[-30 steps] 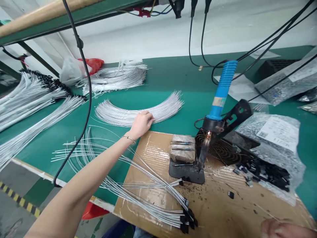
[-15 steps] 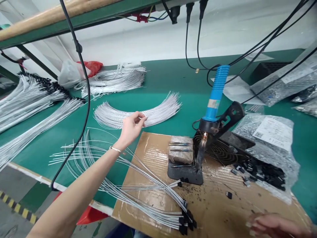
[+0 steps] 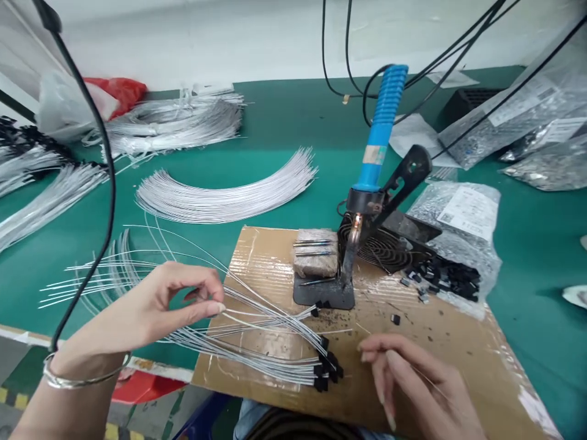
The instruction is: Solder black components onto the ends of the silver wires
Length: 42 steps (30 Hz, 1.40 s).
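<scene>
My left hand (image 3: 183, 299) is closed in a pinch on a white wire (image 3: 339, 331). The wire's loose end reaches right across the cardboard towards my right hand. My right hand (image 3: 413, 379), at the lower right, has thumb and fingers drawn together around a fine thin strand (image 3: 363, 329) that pokes out past the fingertips and trails over the hand. Below and between the hands lie several white wires with black connectors (image 3: 326, 366) on their right ends. Behind my left hand a curved bundle of plain white wires (image 3: 220, 201) rests on the green mat.
A blue-handled soldering iron (image 3: 383, 128) leans in its black stand beside a sponge block (image 3: 315, 253) bearing metal tips. Loose black connectors (image 3: 447, 278) spill from a plastic bag (image 3: 463, 208) on the right. A black cable (image 3: 107, 183) hangs at left. Cardboard (image 3: 257, 244) covers the mat.
My left hand has come back from the curved bundle towards me, bringing one white wire over the cardboard. My right hand has moved further into view, and the camera has tilted down.
</scene>
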Each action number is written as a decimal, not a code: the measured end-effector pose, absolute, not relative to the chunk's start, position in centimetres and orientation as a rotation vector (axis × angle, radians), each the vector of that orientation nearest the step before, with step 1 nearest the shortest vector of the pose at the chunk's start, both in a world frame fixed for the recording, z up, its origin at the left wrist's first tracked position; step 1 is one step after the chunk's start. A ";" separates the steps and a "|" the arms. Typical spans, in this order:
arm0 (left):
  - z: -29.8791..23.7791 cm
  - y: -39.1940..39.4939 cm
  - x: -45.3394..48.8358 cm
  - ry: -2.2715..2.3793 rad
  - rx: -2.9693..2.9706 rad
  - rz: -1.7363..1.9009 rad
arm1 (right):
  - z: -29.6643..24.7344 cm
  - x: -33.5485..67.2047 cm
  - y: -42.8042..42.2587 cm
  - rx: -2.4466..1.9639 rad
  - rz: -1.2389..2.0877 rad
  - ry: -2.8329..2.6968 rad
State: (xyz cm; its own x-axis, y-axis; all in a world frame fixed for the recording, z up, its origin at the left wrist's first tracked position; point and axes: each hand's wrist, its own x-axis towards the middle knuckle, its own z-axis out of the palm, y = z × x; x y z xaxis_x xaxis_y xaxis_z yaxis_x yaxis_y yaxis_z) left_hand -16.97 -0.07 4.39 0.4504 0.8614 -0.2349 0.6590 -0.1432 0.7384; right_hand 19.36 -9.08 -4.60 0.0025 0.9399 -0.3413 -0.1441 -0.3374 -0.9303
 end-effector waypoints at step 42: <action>0.7 4.4 -17.9 1.910 2.225 0.333 | -5.0 18.5 -8.8 -1.402 1.256 -1.187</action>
State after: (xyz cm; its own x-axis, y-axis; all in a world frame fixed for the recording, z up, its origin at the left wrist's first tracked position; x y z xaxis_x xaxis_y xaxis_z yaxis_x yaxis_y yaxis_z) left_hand -17.94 4.45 0.70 0.1449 0.9884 0.0464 0.9456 -0.1521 0.2875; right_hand 18.52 -8.80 -5.02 0.0296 0.9884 -0.1487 0.0928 -0.1509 -0.9842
